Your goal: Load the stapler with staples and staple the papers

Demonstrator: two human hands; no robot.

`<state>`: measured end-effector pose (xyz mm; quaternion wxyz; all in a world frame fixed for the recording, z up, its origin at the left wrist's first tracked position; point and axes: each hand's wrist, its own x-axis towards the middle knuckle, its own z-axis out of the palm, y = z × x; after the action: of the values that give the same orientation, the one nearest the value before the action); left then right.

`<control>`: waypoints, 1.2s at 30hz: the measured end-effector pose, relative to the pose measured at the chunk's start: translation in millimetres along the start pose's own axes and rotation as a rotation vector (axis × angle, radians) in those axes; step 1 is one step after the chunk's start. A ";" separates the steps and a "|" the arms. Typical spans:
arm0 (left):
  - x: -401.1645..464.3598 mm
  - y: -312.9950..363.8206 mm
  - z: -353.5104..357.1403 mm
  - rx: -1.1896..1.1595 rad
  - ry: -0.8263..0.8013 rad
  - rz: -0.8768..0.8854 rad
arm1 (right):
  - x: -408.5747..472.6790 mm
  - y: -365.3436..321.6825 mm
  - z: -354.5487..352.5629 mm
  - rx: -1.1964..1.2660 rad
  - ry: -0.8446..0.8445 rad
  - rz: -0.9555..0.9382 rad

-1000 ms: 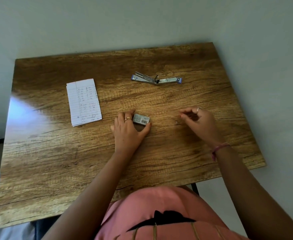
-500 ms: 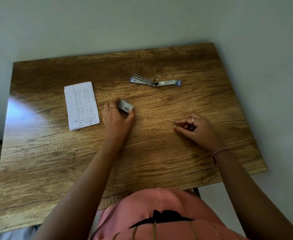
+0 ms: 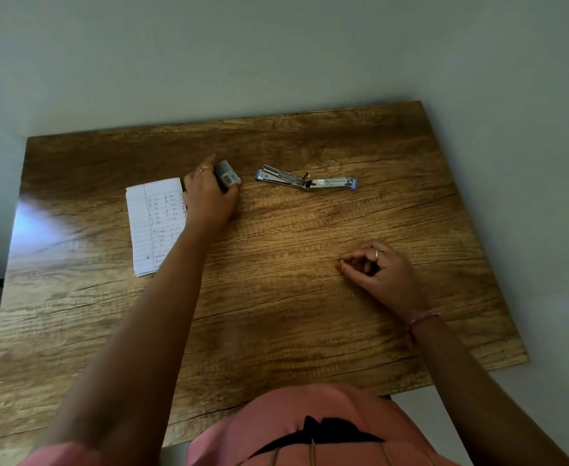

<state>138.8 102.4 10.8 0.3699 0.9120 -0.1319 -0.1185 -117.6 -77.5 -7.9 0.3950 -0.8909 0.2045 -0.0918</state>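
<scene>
Where forearm point(image 3: 162, 280) crosses, papers point(image 3: 153, 223) half-hidden.

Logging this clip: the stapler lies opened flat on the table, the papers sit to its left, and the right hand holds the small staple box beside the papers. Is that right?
One slip: the head view shows the left hand holding the staple box, not the right. The right hand rests curled on the table. The stapler lies open; the papers sit left of it.

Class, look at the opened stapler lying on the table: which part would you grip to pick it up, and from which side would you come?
Probably grip the stapler at its middle hinge, coming from above, fingers across its narrow width. It lies splayed open, both thin arms stretching sideways, so an end grip would likely let it swing.
</scene>
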 end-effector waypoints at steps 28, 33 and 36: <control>19.0 39.8 18.3 0.459 -0.322 0.481 | 36.1 -21.6 4.9 0.545 0.165 0.228; 0.7 37.3 15.0 0.043 -0.314 0.410 | 34.6 -22.4 2.8 0.587 0.188 0.275; -10.1 31.3 21.1 -0.071 -0.259 0.353 | 34.3 -23.5 2.5 0.609 0.192 0.288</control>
<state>118.0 70.5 19.3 0.3969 0.8383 -0.3317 -0.1725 -79.0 -76.6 7.9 0.6306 -0.6815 0.3273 -0.1755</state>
